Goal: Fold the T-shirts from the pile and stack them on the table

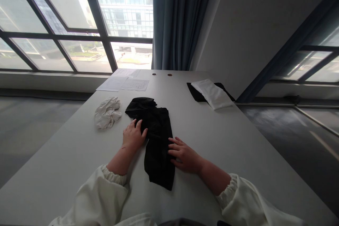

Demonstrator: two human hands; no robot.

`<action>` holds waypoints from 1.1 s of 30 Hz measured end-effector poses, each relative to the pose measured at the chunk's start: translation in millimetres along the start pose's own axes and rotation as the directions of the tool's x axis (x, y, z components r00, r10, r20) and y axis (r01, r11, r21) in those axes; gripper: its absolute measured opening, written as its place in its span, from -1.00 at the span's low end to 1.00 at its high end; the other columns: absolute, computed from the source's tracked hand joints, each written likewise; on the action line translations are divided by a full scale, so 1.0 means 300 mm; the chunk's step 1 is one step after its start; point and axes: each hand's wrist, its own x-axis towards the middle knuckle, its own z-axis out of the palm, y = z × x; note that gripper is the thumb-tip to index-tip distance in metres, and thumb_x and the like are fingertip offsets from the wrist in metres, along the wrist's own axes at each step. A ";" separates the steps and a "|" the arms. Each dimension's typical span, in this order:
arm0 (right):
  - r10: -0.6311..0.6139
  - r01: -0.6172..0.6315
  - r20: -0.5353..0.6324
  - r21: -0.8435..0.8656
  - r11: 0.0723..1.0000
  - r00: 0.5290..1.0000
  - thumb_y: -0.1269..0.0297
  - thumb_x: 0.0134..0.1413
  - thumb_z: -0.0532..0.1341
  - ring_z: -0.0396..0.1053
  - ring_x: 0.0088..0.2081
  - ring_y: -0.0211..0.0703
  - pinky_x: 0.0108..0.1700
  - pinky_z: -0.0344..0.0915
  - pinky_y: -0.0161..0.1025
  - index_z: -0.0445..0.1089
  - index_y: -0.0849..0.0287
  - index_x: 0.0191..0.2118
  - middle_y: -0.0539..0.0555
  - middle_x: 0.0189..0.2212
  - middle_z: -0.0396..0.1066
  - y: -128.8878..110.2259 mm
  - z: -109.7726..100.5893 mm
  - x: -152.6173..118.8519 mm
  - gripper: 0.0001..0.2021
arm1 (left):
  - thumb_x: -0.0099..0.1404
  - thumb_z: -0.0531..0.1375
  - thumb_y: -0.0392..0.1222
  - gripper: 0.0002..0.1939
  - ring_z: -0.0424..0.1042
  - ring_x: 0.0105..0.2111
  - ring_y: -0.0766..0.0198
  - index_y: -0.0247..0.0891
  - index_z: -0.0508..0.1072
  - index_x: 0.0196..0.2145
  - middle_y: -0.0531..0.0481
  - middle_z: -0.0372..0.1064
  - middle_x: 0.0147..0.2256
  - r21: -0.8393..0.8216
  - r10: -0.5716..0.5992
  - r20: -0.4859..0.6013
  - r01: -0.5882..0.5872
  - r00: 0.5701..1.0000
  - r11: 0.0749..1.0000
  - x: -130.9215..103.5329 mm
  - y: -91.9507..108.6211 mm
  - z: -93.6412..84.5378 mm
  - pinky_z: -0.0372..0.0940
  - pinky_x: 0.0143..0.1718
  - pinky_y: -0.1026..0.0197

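Note:
A black garment (159, 148) lies partly spread on the white table, with a bunched part at its far left end. My left hand (134, 135) rests on the garment's left edge, fingers apart. On the other side, my right hand (184, 154) touches the right edge of the cloth with its fingertips, fingers spread. Neither hand is closed on the fabric. To the left of the garment sits a crumpled white cloth (108, 113), apart from my hands.
A folded white cloth (213, 93) lies over a black one (195, 92) at the table's back right. Paper sheets (135, 84) are at the back left. Two round holes are near the far edge of the table (212, 148), before a blue curtain (180, 21).

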 end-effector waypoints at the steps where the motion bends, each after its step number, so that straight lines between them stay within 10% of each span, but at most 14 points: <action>1: -0.025 0.025 -0.019 -0.009 1.000 1.000 0.43 0.19 0.33 0.18 0.43 0.14 0.49 0.02 0.28 0.57 0.07 -0.03 0.13 -0.03 0.56 -0.006 0.012 0.006 -0.75 | 0.43 0.17 0.09 -0.28 0.30 0.30 -0.26 -0.26 0.24 0.43 -0.44 0.18 0.38 0.038 -0.048 0.021 0.047 0.999 0.998 0.007 -0.023 0.002 0.24 0.25 -0.23; 9: -0.041 0.037 -0.098 -0.041 0.998 0.994 0.49 0.39 0.11 0.49 -0.17 -0.15 0.06 0.48 -0.17 0.44 0.11 -0.32 0.08 -0.29 0.47 -0.042 0.047 0.030 -0.74 | 0.49 0.08 -0.04 -0.50 0.18 0.38 -0.15 -0.05 0.41 0.32 -0.21 0.23 0.40 0.066 -0.066 0.144 0.057 0.987 0.996 0.058 -0.141 0.033 0.12 0.33 -0.21; 17: -0.025 0.037 -0.162 0.074 0.997 0.986 0.49 0.31 0.15 0.53 -0.02 -0.05 0.05 0.50 -0.12 0.52 0.10 -0.13 0.16 -0.15 0.54 -0.045 0.051 0.012 -0.78 | 0.39 0.21 0.12 -0.32 -0.19 0.48 -0.38 -0.10 0.31 0.39 -0.33 -0.17 0.52 0.088 -0.266 -0.193 0.286 0.944 0.954 0.166 -0.297 -0.016 -0.04 0.34 -0.46; 25: 0.032 0.012 -0.271 0.158 0.987 0.962 0.52 0.27 0.14 0.49 0.06 -0.03 0.11 0.49 -0.07 0.48 0.07 -0.12 0.14 -0.11 0.51 -0.039 0.031 0.025 -0.76 | 0.47 0.04 0.10 -0.44 -0.08 0.46 -0.34 -0.01 0.39 0.34 -0.23 -0.01 0.49 -0.007 -0.351 -0.086 0.352 0.932 0.936 0.317 -0.535 -0.046 -0.13 0.34 -0.56; 33: 0.249 -0.207 -0.280 0.171 0.963 0.927 0.52 0.20 0.16 0.40 0.21 0.04 0.28 0.39 0.07 0.50 0.07 -0.02 0.19 0.06 0.47 0.051 0.027 0.043 -0.68 | 0.50 0.04 0.08 -0.45 0.29 0.28 -0.31 -0.15 0.39 0.33 -0.33 0.26 0.35 0.000 -0.248 -0.221 0.255 0.943 0.967 0.273 -0.428 -0.092 0.09 0.27 -0.45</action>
